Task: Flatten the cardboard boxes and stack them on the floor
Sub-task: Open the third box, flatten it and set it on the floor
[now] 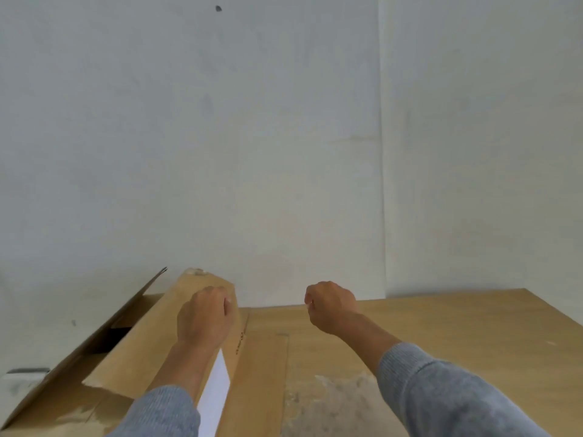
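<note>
Centrally, at lower left, a brown cardboard box (126, 357) lies with its flaps open, resting against the left end of a second cardboard surface (441, 335) that spans the lower right of the view. One long flap (170, 329) tilts upward toward the wall (284, 137); a thinner flap (104, 339) rises along the left edge, with a dark opening between them. A white strip (217, 395) shows beside the raised flap. The left hand (203, 315) is curled closed over the upper end of the raised flap, knuckles up, pressing on or gripping it; which of the two cannot be told. The right hand (329, 305) is clenched in a loose fist above the second surface, holding nothing visible. Both forearms wear grey knitted sleeves (441, 389). Cardboard is matte and smooth, with a pale scuffed patch (331, 402) near the bottom centre. Behind, the wall is plain, off-white and faintly marked.
</note>
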{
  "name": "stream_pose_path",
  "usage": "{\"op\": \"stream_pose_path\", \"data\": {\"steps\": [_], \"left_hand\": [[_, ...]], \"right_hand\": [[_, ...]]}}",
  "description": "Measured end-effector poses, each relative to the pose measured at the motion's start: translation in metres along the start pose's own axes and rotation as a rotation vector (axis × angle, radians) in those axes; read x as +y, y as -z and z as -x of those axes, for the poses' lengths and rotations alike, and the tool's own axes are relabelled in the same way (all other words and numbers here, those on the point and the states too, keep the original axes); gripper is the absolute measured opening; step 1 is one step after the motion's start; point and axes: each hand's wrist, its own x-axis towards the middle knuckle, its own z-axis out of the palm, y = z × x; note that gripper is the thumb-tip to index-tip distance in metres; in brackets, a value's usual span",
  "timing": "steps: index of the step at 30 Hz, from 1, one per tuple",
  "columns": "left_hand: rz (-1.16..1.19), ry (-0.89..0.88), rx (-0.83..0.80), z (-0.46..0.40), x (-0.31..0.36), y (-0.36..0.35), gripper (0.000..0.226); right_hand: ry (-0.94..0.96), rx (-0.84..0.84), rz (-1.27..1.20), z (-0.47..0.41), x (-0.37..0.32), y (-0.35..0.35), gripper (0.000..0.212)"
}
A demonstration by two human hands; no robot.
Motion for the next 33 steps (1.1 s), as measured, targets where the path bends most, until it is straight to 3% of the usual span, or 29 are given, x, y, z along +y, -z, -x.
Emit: {"op": "stream_pose_path", "data": {"steps": [7, 12, 18, 26, 30, 33], "left_hand": [[-0.141, 0.022, 0.012, -0.023, -0.073, 0.006, 0.024], [-0.346, -0.018, -0.081, -0.043, -0.111, 0.011, 0.030], [-0.167, 0.034, -0.285, -0.065, -0.165, 0.023, 0.035], [0.210, -0.029, -0.220, -0.097, -0.232, 0.043, 0.027], [0.282, -0.042, -0.200, -0.103, -0.251, 0.046, 0.030], [0.325, -0.023, -0.199, -0.105, -0.265, 0.049, 0.038]], "right_hand": [[0.120, -0.044, -0.069, -0.039, -0.072, -0.036, 0.025], [0.167, -0.041, -0.123, -0.056, -0.110, -0.051, 0.027], [0.146, -0.018, -0.239, -0.069, -0.160, -0.068, 0.026], [0.104, 0.144, -0.397, -0.076, -0.245, -0.073, 0.028], [0.102, -0.061, -0.034, -0.070, -0.273, -0.059, 0.039], [0.089, -0.120, 0.183, -0.073, -0.282, -0.024, 0.028]]}}
